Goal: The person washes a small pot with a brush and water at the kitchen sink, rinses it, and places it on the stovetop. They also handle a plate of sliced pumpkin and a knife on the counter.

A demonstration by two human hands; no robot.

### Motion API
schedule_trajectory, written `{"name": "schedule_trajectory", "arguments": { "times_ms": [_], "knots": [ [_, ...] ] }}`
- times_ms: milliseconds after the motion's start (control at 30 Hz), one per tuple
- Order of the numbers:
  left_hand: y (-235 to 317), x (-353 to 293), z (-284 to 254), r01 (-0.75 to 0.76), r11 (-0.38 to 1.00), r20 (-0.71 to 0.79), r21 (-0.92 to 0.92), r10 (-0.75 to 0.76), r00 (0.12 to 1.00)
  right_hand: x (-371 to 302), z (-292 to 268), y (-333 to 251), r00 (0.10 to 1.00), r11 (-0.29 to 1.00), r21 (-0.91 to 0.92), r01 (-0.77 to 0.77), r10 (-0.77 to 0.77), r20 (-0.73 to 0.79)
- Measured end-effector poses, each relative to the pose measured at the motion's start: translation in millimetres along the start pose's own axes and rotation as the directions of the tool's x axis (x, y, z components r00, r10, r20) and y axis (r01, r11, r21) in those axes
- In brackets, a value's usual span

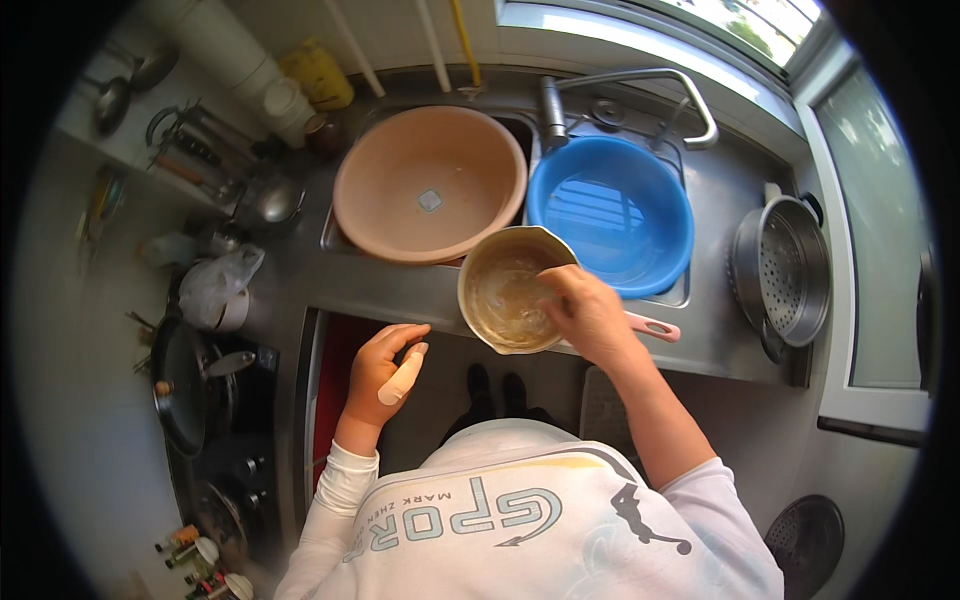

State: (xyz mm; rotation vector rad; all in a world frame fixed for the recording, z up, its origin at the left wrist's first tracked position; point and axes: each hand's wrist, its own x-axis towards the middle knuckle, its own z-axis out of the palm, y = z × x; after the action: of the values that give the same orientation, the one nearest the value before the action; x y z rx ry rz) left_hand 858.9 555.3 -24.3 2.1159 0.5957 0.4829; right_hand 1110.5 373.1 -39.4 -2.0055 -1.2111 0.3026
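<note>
A cream saucepan (492,300) with a pouring lip and a pink handle (655,326) is at the counter's front edge, its inside coated with a cloudy brownish film. My right hand (588,310) reaches into the pan from the right, fingers bent down against its inner side. Whatever those fingers hold, if anything, is hidden. Left of the pan and apart from it, my left hand (385,368) hangs in the air with its fingers loosely stretched and nothing in them. A beige plaster or wrap (402,376) covers part of its thumb.
Behind the pan, a peach basin (375,190) and a blue basin (677,215) holding water sit in the sink under a metal tap (640,75). Steamer pots (790,265) stand at the right. A lidded black pan (180,385) is on the left, near a plastic bag (220,285).
</note>
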Motion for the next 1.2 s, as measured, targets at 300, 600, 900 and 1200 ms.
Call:
{"name": "schedule_trajectory", "arguments": {
  "times_ms": [300,600,900,1200],
  "knots": [
    [-29,-20,-20,0.078,0.993,-0.034,-0.085,-0.081,0.996,31,-9,-33,0.999,0.999,0.001,0.052,-0.052,0.015],
    [-72,7,-15,0.168,0.953,0.037,-0.251,-0.164,0.986,-69,-146,84,0.337,0.69,0.626,-0.364,0.724,-0.602],
    [-28,69,14,0.079,0.985,0.132,-0.153,-0.059,0.99,-231,-220,310,-0.19,0.445,0.599,-0.665,0.676,-0.712],
    [3,94,35,0.033,0.991,0.064,-0.133,-0.025,0.998,-210,-244,325,0.007,0.082,0.953,-0.291,0.996,-0.084]
  ]
}}
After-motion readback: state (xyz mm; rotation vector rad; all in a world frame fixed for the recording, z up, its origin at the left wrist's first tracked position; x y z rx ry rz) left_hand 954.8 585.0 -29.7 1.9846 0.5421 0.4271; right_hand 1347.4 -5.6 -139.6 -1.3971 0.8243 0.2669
